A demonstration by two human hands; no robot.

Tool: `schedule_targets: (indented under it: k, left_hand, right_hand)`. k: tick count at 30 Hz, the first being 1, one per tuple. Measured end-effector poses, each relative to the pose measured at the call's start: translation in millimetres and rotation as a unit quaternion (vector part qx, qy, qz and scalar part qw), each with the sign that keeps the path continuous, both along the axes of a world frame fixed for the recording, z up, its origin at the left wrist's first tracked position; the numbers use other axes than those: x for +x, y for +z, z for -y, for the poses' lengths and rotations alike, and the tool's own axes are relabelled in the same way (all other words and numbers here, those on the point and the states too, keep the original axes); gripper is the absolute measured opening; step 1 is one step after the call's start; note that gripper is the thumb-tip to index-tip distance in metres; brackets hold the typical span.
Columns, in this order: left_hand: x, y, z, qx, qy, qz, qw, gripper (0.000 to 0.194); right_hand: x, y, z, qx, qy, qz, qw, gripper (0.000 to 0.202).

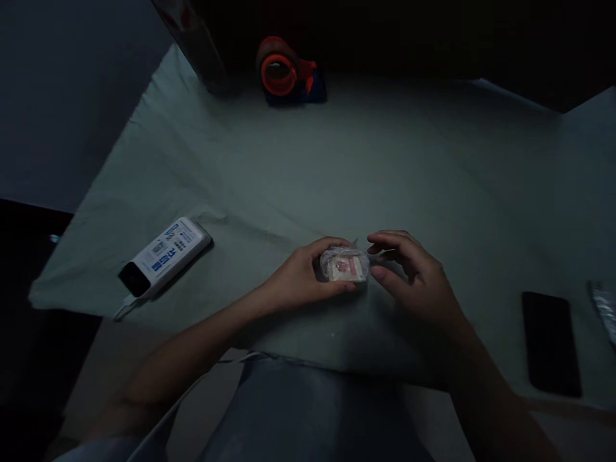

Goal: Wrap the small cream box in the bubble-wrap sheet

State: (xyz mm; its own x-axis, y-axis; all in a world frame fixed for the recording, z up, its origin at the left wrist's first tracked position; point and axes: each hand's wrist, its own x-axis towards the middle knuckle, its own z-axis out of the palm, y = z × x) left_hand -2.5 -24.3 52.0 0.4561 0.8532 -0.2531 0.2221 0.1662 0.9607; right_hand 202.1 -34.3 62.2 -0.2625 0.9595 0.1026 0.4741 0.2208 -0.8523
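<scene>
A small light box with a reddish print, wrapped in clear plastic [345,267], is near the front edge of the cloth-covered table [308,173]. My left hand [308,273] grips it from the left, thumb along the near side and fingers along the far side. Just right of the package, my right hand [414,273] is held with thumb and fingers apart, and nothing shows between them. Whether its fingertips touch the plastic wrap is hard to tell in the dim light.
A white device with blue lettering [166,256] lies at the left. An orange and blue tape dispenser [283,74] stands at the back, beside a clear upright object [199,48]. At the right are a black phone [551,343] and a silvery packet [604,308].
</scene>
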Motion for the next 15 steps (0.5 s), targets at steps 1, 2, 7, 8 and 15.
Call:
schedule_targets:
  k: [1, 2, 7, 8, 15]
  left_hand:
    - [0, 0.1, 2, 0.018, -0.006, -0.01, 1.0, 0.052]
    - [0, -0.1, 4, 0.031, -0.012, -0.022, 0.999, 0.05]
    - [2, -0.1, 12, 0.065, -0.033, -0.06, 0.996, 0.049]
    - [3, 0.7, 12, 0.072, -0.032, -0.064, 0.995, 0.049]
    - [0, 11.1, 5, 0.049, -0.016, -0.042, 0.998, 0.047]
  right_hand:
    - [1, 1.6, -2, 0.0, 0.0, -0.003, 1.0, 0.034]
    - [1, 2.9, -3, 0.006, 0.0, 0.001, 1.0, 0.033]
    - [-9, 4.3, -6, 0.063, 0.001, 0.052, 0.997, 0.008]
    - [-11, 4.0, -4, 0.072, -0.004, 0.055, 0.996, 0.009]
    - [-13, 5.9, 6, 0.133, 0.028, 0.073, 0.988, 0.013]
